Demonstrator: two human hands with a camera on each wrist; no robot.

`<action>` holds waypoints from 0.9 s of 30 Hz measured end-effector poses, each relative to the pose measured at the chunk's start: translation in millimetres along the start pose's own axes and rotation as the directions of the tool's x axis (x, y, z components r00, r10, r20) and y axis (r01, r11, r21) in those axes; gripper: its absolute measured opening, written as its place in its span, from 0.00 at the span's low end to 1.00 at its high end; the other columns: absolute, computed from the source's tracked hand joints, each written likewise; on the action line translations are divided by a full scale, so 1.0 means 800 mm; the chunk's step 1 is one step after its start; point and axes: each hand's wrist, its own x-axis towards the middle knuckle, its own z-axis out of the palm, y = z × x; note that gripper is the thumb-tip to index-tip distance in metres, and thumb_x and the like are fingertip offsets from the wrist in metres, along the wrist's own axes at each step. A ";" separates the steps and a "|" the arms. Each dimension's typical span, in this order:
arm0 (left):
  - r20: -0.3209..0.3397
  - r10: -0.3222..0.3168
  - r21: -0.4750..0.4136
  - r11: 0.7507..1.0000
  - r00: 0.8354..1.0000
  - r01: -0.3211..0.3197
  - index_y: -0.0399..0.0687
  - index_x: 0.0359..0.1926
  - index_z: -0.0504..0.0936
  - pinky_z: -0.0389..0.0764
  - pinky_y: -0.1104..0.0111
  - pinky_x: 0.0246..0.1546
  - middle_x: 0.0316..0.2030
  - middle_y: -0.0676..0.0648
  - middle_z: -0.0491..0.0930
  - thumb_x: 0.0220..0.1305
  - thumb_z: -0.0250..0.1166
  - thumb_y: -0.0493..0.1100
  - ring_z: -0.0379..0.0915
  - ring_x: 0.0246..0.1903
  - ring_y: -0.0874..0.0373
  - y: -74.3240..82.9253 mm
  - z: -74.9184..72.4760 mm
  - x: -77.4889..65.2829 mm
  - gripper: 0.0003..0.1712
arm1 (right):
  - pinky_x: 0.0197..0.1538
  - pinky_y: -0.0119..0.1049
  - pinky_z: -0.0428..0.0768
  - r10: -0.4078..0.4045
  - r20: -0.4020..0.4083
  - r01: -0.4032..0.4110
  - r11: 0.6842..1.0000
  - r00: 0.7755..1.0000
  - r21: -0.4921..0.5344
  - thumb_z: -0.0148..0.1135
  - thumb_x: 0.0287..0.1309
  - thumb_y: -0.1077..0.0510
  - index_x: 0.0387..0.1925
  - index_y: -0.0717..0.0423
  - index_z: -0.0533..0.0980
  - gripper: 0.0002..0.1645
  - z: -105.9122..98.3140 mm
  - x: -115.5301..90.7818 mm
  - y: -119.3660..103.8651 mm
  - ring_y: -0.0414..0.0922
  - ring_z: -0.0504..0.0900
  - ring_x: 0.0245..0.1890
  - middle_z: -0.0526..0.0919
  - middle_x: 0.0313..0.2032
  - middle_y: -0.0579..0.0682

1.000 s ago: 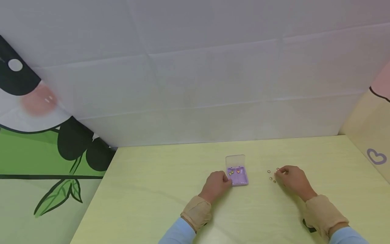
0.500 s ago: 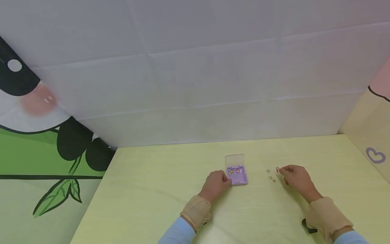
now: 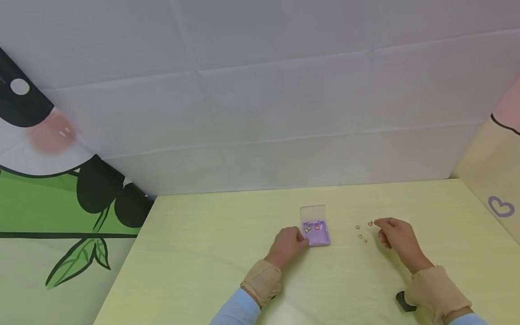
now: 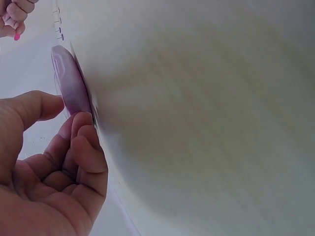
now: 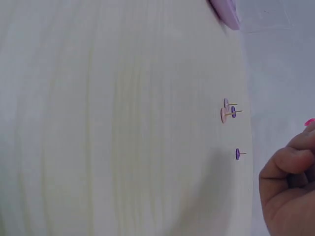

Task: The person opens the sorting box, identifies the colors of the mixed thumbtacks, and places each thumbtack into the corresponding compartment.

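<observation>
My left hand [image 3: 286, 247] pinches the near left corner of a small purple box [image 3: 323, 238] between thumb and curled fingers. The box lies on the table with its clear lid [image 3: 313, 211] raised. A few thumbtacks [image 3: 317, 227] lie inside it. To the right, my right hand [image 3: 397, 238] holds a bright pink thumbtack [image 4: 17, 37] at its fingertips, raised off the table. Just left of that hand, several loose thumbtacks lie point up; a purple one [image 5: 237, 154] stands apart from a close group with a pink one [image 5: 223, 115].
The pale wood-look table [image 3: 195, 253] meets a white sheet [image 3: 252, 167] at the back. At the right is a cream panel with a purple heart [image 3: 501, 208]. Printed green leaves [image 3: 81, 259] show at the left. Both wrists wear beige wraps [image 3: 262, 282].
My right fingertips have risen and shifted slightly right from the loose thumbtacks, with the pink thumbtack now showing at their tips. The left hand and the box stay put.
</observation>
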 end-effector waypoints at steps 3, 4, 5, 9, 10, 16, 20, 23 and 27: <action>0.002 0.001 0.002 1.000 1.000 -0.001 0.36 0.24 0.81 0.77 0.66 0.28 0.24 0.43 0.82 0.55 0.61 0.40 0.66 0.22 0.61 -0.001 0.000 -0.002 0.10 | 0.22 0.29 0.71 0.002 0.021 -0.005 0.988 1.000 0.153 0.49 0.68 0.53 0.26 0.57 0.74 0.17 0.000 -0.006 -0.001 0.36 0.67 0.15 0.69 0.10 0.36; 0.003 0.002 0.002 1.000 1.000 -0.002 0.36 0.24 0.81 0.77 0.66 0.29 0.24 0.43 0.83 0.55 0.61 0.40 0.66 0.22 0.61 -0.001 0.000 -0.003 0.10 | 0.21 0.28 0.71 0.004 0.031 -0.011 0.977 1.000 0.212 0.49 0.68 0.54 0.25 0.54 0.75 0.16 0.000 -0.008 -0.001 0.36 0.67 0.14 0.69 0.10 0.36; 0.004 0.001 0.002 1.000 1.000 -0.001 0.36 0.24 0.81 0.77 0.65 0.29 0.24 0.43 0.83 0.55 0.61 0.40 0.66 0.22 0.60 -0.001 0.001 -0.004 0.10 | 0.21 0.28 0.71 0.003 0.042 -0.014 0.964 0.999 0.267 0.50 0.67 0.54 0.24 0.51 0.76 0.16 0.000 -0.010 -0.001 0.35 0.67 0.14 0.70 0.10 0.36; 0.004 0.004 0.005 1.000 1.000 -0.004 0.36 0.24 0.81 0.78 0.65 0.30 0.25 0.43 0.83 0.55 0.61 0.40 0.67 0.23 0.60 -0.002 0.001 -0.007 0.10 | 0.17 0.26 0.66 -0.024 0.098 -0.028 0.866 0.995 0.499 0.50 0.68 0.58 0.25 0.47 0.79 0.16 0.001 -0.018 0.001 0.34 0.68 0.12 0.72 0.10 0.37; 0.004 0.006 0.005 1.000 1.000 -0.006 0.36 0.24 0.81 0.78 0.64 0.30 0.25 0.43 0.83 0.55 0.61 0.40 0.67 0.23 0.60 -0.002 0.002 -0.007 0.10 | 0.17 0.27 0.62 -0.043 0.116 -0.029 0.832 0.992 0.553 0.49 0.68 0.59 0.25 0.48 0.79 0.17 0.001 -0.019 0.001 0.35 0.66 0.12 0.72 0.10 0.37; 0.002 0.018 0.015 1.000 1.000 -0.018 0.36 0.24 0.81 0.79 0.64 0.31 0.25 0.42 0.84 0.56 0.62 0.40 0.69 0.23 0.59 -0.002 0.001 -0.011 0.11 | 0.24 0.37 0.44 -0.253 0.248 -0.070 0.553 0.935 0.830 0.33 0.73 0.65 0.24 0.57 0.79 0.29 0.006 -0.026 0.002 0.43 0.51 0.15 0.70 0.10 0.44; 0.002 0.022 0.017 1.000 1.000 -0.022 0.36 0.24 0.82 0.79 0.64 0.31 0.25 0.42 0.84 0.56 0.62 0.40 0.69 0.23 0.59 -0.003 0.002 -0.013 0.11 | 0.23 0.35 0.38 -0.415 0.308 -0.144 0.382 0.856 0.913 0.21 0.73 0.65 0.18 0.61 0.75 0.37 0.011 -0.028 0.002 0.45 0.45 0.16 0.61 0.12 0.50; 0.004 0.026 0.019 0.999 1.000 -0.026 0.36 0.25 0.82 0.79 0.64 0.31 0.25 0.42 0.84 0.56 0.62 0.41 0.69 0.23 0.59 -0.004 0.003 -0.014 0.11 | 0.22 0.34 0.38 -0.496 0.306 -0.177 0.290 0.813 0.940 0.17 0.72 0.65 0.19 0.64 0.74 0.38 0.015 -0.030 0.002 0.45 0.45 0.15 0.54 0.13 0.51; 0.008 0.028 0.019 0.999 1.000 -0.029 0.36 0.25 0.82 0.78 0.65 0.31 0.25 0.42 0.84 0.56 0.62 0.41 0.69 0.23 0.59 -0.005 0.003 -0.016 0.11 | 0.23 0.33 0.40 -0.547 0.274 -0.210 0.179 0.791 0.961 0.15 0.72 0.65 0.28 0.68 0.76 0.37 0.019 -0.035 0.003 0.44 0.46 0.16 0.48 0.15 0.51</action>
